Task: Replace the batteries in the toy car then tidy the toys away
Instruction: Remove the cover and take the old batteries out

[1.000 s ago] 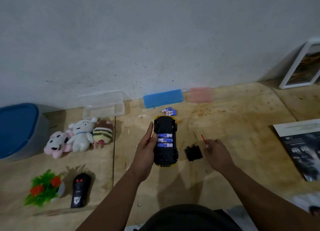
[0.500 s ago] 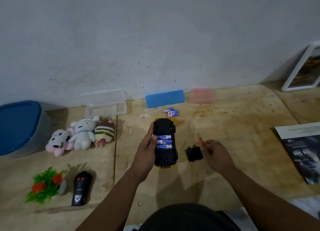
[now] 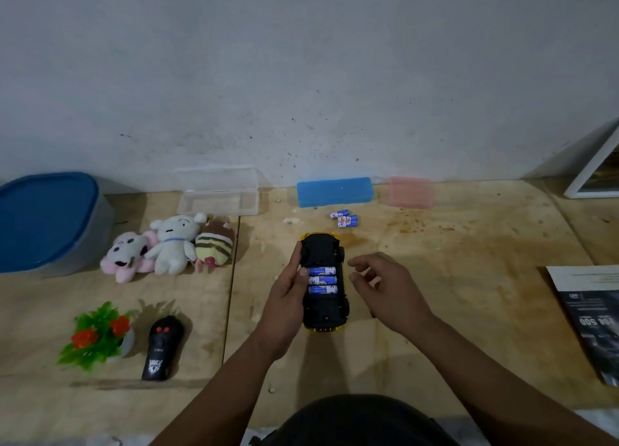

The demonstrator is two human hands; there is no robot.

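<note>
My left hand [image 3: 288, 289] grips the upturned black-and-yellow toy car [image 3: 323, 283]; my right hand [image 3: 382, 283] hovers loosely curled, empty. I could knock the three blue batteries [image 3: 322, 280] loose from the uncovered bay.

Lots of bare desk [image 3: 469, 251] sits right of middle. Spare batteries [image 3: 345, 218] and a blue box [image 3: 335, 192] block the way above the car [image 3: 323, 278]; soft toys [image 3: 169, 244] crowd the left.

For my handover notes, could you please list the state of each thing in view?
Car: upside down, compartment open.
Batteries: three seated.
Clear case: open.
Blue case: closed.
Tub: lidded.
Left hand: holds car.
Right hand: empty.
</note>
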